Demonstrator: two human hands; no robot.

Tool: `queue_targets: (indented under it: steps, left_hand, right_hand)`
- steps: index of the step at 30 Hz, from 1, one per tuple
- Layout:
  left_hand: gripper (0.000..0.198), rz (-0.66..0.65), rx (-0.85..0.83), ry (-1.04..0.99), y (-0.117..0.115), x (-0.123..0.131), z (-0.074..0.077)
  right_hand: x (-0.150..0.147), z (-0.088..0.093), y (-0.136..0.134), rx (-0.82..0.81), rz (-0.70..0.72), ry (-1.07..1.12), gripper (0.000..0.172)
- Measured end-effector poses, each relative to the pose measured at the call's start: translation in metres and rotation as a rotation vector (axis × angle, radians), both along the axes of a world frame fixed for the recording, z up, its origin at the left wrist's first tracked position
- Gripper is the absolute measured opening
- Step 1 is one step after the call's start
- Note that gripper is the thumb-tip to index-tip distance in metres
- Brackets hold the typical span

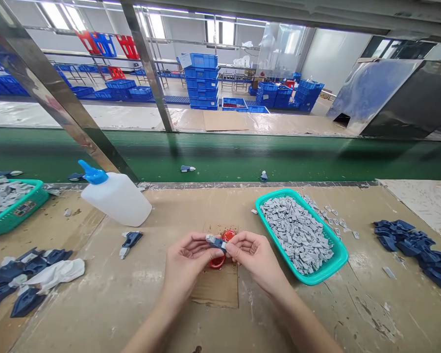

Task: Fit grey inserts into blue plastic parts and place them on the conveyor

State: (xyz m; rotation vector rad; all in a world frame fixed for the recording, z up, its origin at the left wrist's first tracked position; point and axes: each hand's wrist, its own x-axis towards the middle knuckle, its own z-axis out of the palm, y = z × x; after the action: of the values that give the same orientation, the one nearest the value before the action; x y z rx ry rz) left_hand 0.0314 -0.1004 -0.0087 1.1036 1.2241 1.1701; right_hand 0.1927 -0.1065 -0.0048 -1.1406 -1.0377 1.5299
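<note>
Fingers of the left hand [198, 243] and right hand [240, 243] pinch one small grey-and-navy plastic part [216, 242] above a red cap [228, 236], beside one teal basket [338, 255] of grey pieces [296, 235].

Stacked blue crates [203, 82] stand beyond a green conveyor belt [220, 152], under windows [220, 32] too glared to see through.
</note>
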Motion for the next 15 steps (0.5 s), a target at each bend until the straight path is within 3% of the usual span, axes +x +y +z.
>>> queue_targets:
  steps: [5, 11, 13, 15]
  left_hand:
    - [0.025, -0.057, -0.032, 0.025, -0.005, 0.002, 0.005]
    - [0.038, -0.161, 0.096, 0.063, 0.000, 0.006, 0.017]
    - [0.041, -0.240, 0.147, 0.155, 0.014, 0.004, 0.019]
    - [0.045, -0.275, 0.227, 0.274, 0.040, 0.001, 0.018]
  right_hand:
    - [0.001, 0.003, -0.006, -0.053, 0.089, -0.045, 0.034]
    - [0.018, 0.020, -0.007, 0.143, 0.061, -0.198, 0.022]
    - [0.041, 0.020, -0.002, 0.214, -0.079, -0.421, 0.022]
    - [0.069, 0.014, 0.004, 0.240, -0.314, -0.734, 0.022]
